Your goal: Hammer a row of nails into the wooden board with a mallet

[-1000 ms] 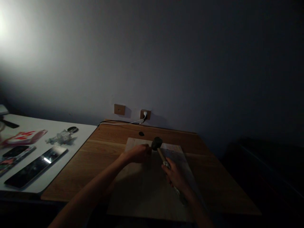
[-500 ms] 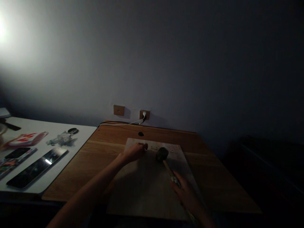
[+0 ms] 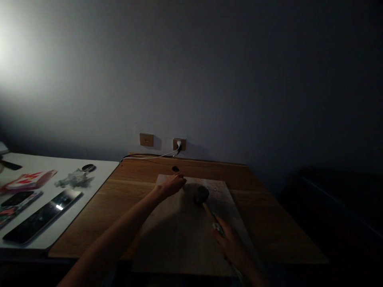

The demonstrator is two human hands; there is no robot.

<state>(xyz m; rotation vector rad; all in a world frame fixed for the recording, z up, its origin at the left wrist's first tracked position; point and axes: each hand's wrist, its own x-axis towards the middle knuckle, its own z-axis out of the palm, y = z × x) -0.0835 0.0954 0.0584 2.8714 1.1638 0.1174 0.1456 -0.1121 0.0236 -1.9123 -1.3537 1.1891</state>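
Note:
My right hand [image 3: 229, 239] is wrapped round the wooden handle of a mallet [image 3: 202, 194]. Its dark, rounded head is low over a pale wooden board [image 3: 170, 243]; in this dim light I cannot tell whether they touch. Near the board's far left part, my left hand [image 3: 173, 184] has its fingers pinched together, and what they hold, if anything, is too small to make out. Tiny bits [image 3: 216, 189] lie on the board to the right of the mallet head.
The board lies on a brown wooden desk [image 3: 98, 215]. On a white table [image 3: 103, 169] to the left are a phone [image 3: 42, 217], a crumpled plastic bag [image 3: 76, 178] and a red-and-white packet [image 3: 31, 180]. Cables [image 3: 149, 156] run along the wall to a socket [image 3: 179, 144].
My left hand has risen slightly, fingers still together. The mallet head has shifted a little left. A small light object between them on the board no longer shows. The view has shifted slightly.

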